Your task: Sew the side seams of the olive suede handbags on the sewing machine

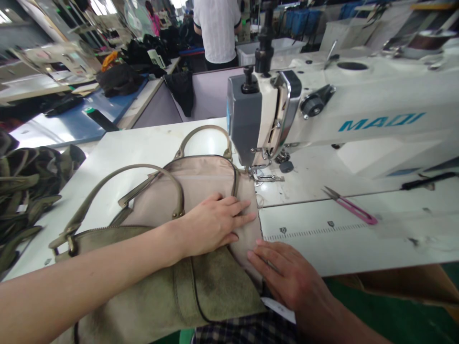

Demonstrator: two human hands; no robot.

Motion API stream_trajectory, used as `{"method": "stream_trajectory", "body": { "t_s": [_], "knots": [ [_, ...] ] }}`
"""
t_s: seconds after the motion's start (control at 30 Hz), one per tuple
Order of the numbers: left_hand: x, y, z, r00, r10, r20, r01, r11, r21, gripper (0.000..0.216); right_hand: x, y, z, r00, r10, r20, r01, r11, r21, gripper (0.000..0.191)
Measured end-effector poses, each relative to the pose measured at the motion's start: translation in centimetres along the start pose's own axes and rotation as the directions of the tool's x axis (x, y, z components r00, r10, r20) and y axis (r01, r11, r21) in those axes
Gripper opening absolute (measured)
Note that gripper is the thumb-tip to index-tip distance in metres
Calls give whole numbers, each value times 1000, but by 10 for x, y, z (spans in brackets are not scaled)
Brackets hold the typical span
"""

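A white, flat-topped sewing table (319,258) spreads beneath everything, and a large white sewing machine with a grey head and blue lettering (373,102) stands on it at two o'clock from the hands. The olive-green, suede-like bag with a pinkish-beige cloth lining (143,294) lies open, directly under the left hand and at about nine to ten o'clock from the right; its outer side drapes over the table's near edge. A heap of dark green and brown patterned material (32,186) sits at ten o'clock from the bag. The left hand (215,219) lies palm down, fingers spread and extended, pressing on the lining, while its forearm crosses the bag's olive side. The right hand (287,274), at four o'clock from the left, sets its extended fingertips on the lining's right edge; its thumb is hidden, so I cannot tell whether it pinches the cloth. One curved olive handle (143,166) arches at ten o'clock from the left hand, and a second, matching handle (204,127) at twelve. Smaller still, pink-handled metal thread snips (353,206) lie between one and two o'clock from the right hand, and the machine's metal presser foot (267,178) is at two o'clock from the left, just beyond the lining's edge.
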State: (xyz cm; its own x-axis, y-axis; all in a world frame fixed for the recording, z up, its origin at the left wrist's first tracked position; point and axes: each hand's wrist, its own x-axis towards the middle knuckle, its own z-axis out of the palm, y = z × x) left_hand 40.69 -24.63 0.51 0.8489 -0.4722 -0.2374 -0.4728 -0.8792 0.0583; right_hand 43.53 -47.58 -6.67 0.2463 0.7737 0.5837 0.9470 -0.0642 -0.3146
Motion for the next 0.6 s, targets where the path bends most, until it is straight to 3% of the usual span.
{"method": "stream_trajectory", "body": {
  "t_s": [0.27, 0.47, 0.6],
  "knots": [
    [3, 11, -2, 997, -74, -2, 74, 997, -13, 46, 9, 12, -16, 984, -151, 93, 153, 988, -15, 30],
    [16, -5, -5, 994, -107, 37, 109, 993, -52, 44, 17, 28, -31, 960, -132, 248, 145, 989, -37, 39],
    [20, -16, -15, 991, -100, 88, 111, 985, -135, 42, 23, 35, -25, 971, -72, 226, 88, 994, -60, 43]
  ]
}}
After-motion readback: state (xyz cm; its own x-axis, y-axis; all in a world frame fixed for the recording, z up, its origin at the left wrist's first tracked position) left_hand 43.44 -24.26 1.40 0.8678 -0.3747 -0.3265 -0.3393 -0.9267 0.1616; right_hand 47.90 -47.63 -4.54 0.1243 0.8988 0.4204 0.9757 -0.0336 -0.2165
